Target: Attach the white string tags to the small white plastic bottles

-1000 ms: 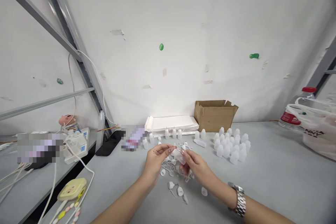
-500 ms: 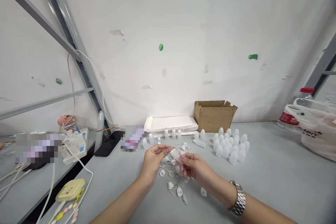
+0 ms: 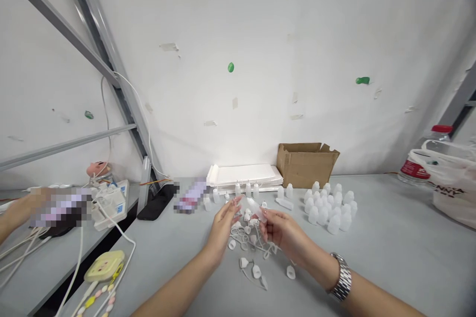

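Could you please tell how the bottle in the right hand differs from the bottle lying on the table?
The held bottle is above the table, while the lying bottle rests on it. The held bottle is gripped by the right hand; no hand touches the lying bottle. Both look whitish and translucent.

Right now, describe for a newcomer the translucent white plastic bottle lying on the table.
Find the open brown cardboard box. In front of its left end, two translucent white plastic bottles stand upright on the grey table. Nearer the camera, the wanted bottle lies on its side, unlike those two.
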Motion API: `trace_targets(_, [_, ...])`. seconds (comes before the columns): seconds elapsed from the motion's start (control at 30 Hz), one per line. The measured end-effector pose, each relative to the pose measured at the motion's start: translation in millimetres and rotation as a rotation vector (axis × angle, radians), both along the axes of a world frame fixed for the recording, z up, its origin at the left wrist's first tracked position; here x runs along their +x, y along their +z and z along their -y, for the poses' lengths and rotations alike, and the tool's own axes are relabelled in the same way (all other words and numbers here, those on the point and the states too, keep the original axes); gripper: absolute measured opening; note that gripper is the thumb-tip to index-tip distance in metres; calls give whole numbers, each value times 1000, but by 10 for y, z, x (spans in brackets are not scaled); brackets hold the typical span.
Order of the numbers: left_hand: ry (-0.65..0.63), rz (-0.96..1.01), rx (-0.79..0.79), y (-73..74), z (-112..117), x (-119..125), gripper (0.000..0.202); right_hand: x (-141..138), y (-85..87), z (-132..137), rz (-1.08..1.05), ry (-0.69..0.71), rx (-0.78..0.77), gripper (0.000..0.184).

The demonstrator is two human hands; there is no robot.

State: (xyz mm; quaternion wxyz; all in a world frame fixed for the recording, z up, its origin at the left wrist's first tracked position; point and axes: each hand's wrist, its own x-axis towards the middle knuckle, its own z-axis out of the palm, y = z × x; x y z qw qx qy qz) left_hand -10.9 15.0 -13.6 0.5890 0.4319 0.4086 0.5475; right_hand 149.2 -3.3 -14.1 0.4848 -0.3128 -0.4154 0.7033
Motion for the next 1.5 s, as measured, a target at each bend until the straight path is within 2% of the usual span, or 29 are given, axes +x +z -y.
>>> trace_targets(0.1, [-88,140,-105,5,-4,6,27,27,-33,-30,-93,8,-23,29])
trace_targets(0.2, [-137,218,-128,13,-14,-2,20,27,-47,-43,-100,4,-61,27])
trace_targets(0.4, [-44,283,-138,21,-86,-71,15,17,-35,-29,-44,7,-57,28])
trace_targets(0.53, [34,241,-177,29,-132,-99,14,5,-2,0,51,-1,-23,31])
trace_targets(0.77, [24,238,-263,-13,-171,-99,12,-11,49,18,114,-3,-9,34])
trace_targets(0.83, [22,225,-268,-23,-174,-99,12,-2,50,9,192,-31,29,35])
trace_targets(0.9, [27,205,-263,-31,-173,-100,11,13,35,7,366,-91,150,36])
trace_targets(0.97, [47,178,-257,-40,-169,-103,10,27,0,20,629,-180,392,31])
trace_targets(1.07, [93,118,-253,-57,-164,-109,10,34,-70,57,1051,-299,975,19])
trace_targets(1.13, [119,89,-255,-64,-165,-113,11,26,-100,80,1261,-323,1343,19])
trace_targets(1.2, [129,83,-258,-62,-168,-112,12,17,-104,95,1393,-326,1554,24])
trace_targets(1.3, [131,108,-244,-43,-174,-100,11,16,-73,103,1459,-345,1663,31])
trace_targets(1.5, [128,140,-248,-26,-189,-102,11,44,-31,101,1460,-398,1671,35])
